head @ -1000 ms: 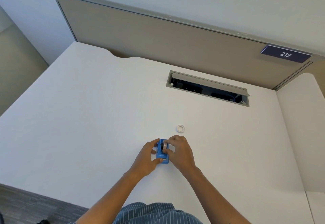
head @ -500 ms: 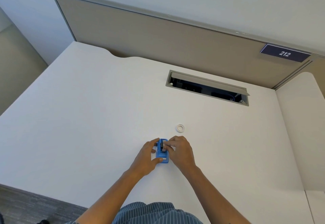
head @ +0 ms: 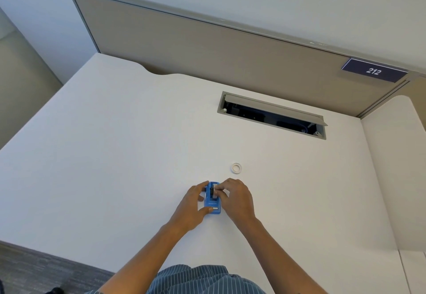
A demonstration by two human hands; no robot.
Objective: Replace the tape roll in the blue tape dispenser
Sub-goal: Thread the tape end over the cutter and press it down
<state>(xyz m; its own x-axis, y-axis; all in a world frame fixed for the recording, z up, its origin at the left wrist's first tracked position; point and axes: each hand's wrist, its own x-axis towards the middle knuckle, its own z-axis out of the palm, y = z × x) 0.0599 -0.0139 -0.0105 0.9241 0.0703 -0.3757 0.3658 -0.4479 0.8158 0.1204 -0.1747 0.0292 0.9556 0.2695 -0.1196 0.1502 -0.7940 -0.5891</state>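
Note:
The blue tape dispenser [head: 213,202] stands on the white desk [head: 115,155] in front of me. My left hand [head: 192,206] grips its left side, thumb at the near end and fingers at the far end. My right hand [head: 235,198] covers the dispenser's right side, with its fingertips pinched on a tape roll [head: 215,192] sitting in the top slot; most of that roll is hidden. A small white tape ring [head: 236,168] lies flat on the desk just beyond my right hand.
An open cable hatch [head: 272,116] is set into the desk at the back. A beige partition [head: 207,46] with a "212" sign [head: 373,71] stands behind it. The desk's near edge [head: 57,250] runs at the lower left.
Both hands stay on the dispenser in nearly the same place. The right fingertips have shifted slightly on the roll in the slot.

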